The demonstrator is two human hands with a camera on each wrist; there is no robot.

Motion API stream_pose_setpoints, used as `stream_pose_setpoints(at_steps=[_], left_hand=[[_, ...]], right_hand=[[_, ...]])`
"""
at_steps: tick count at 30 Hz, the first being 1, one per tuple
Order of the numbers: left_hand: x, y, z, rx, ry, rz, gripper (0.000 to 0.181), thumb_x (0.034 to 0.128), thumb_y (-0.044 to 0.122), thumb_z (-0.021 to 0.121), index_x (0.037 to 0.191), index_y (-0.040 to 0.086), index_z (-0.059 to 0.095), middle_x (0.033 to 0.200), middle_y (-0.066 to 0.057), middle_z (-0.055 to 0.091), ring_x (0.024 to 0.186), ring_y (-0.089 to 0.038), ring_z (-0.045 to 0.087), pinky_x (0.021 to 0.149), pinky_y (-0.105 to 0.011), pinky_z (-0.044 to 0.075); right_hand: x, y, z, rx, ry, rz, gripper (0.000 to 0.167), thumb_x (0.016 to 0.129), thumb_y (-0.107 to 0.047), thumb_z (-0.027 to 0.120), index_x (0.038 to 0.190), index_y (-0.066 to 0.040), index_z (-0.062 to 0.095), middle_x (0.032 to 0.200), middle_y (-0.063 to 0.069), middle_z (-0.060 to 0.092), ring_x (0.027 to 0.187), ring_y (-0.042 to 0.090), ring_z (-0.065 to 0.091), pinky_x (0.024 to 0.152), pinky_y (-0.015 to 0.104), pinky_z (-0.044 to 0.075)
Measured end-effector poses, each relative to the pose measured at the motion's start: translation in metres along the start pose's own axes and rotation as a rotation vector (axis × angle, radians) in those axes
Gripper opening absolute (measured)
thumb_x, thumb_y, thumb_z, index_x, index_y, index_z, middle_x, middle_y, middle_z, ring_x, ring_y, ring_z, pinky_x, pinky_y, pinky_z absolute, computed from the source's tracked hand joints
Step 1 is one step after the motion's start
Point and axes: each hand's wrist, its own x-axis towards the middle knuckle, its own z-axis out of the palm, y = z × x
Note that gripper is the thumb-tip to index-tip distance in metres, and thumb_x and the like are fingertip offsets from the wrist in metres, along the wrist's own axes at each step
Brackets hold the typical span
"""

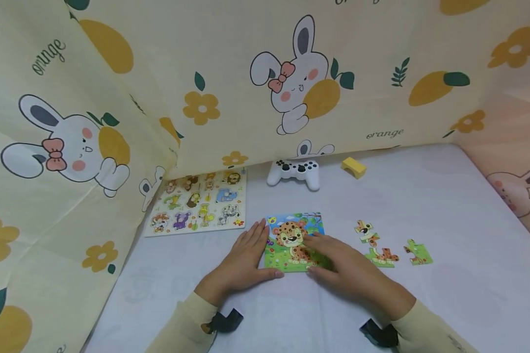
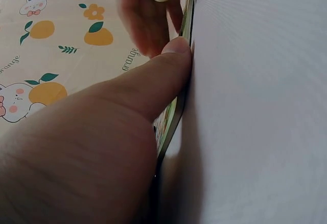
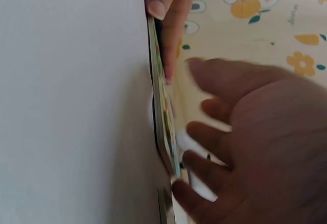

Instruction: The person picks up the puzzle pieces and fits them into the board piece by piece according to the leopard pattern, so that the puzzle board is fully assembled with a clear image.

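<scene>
A square jigsaw puzzle [image 1: 291, 264] with a cartoon leopard on grass lies flat on the table. My left hand [image 1: 243, 260] rests at its left side, fingers straight along the edge and thumb by the near corner. In the left wrist view the thumb [image 2: 176, 48] touches the board's rim. Over the puzzle's right part is my right hand [image 1: 346, 264], covering some of the picture. Its fingers look loosely bent in the right wrist view, with nothing gripped. To the right lie loose jigsaw pieces, among them a green one [image 1: 420, 252] and a spotted one [image 1: 386, 257].
An animal puzzle board [image 1: 194, 229] lies at the back left. A white game controller [image 1: 293, 170] and a yellow arch block [image 1: 354, 167] are behind the leopard puzzle. Printed cloth [image 1: 229, 68] hangs at the back and both sides of the white table [image 1: 468, 206].
</scene>
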Motion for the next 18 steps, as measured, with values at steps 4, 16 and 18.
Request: stream_pose_setpoints(at_steps=[4,16,18], left_hand=[[0.001,0.002,0.002,-0.003,-0.004,0.000,0.122,0.0939,0.084,0.060,0.175,0.006,0.012,0.181,-0.004,-0.009,0.164,-0.020,-0.010,0.131,-0.049,0.002],[-0.001,0.002,0.001,0.007,0.004,-0.005,0.122,0.0934,0.084,0.060,0.175,0.006,0.013,0.181,-0.004,-0.008,0.164,-0.020,-0.011,0.131,-0.049,0.002],[0.000,0.001,0.001,0.003,0.008,-0.003,0.122,0.0933,0.084,0.060,0.174,0.006,0.013,0.181,-0.004,-0.008,0.164,-0.020,-0.010,0.131,-0.049,0.002]], right_hand=[[-0.009,0.007,-0.010,0.072,0.090,-0.015,0.056,0.104,-0.031,0.079,0.155,-0.017,0.062,0.157,0.003,0.058,0.144,0.034,0.054,0.114,0.062,0.046],[-0.022,0.055,-0.050,0.394,0.350,0.027,0.047,0.112,-0.007,0.059,0.159,-0.002,0.051,0.139,0.018,0.066,0.119,0.017,0.066,0.093,0.017,0.053],[-0.023,0.061,-0.055,0.440,0.364,0.015,0.045,0.115,-0.009,0.050,0.160,-0.003,0.049,0.139,0.018,0.066,0.120,0.015,0.066,0.093,0.018,0.053]])
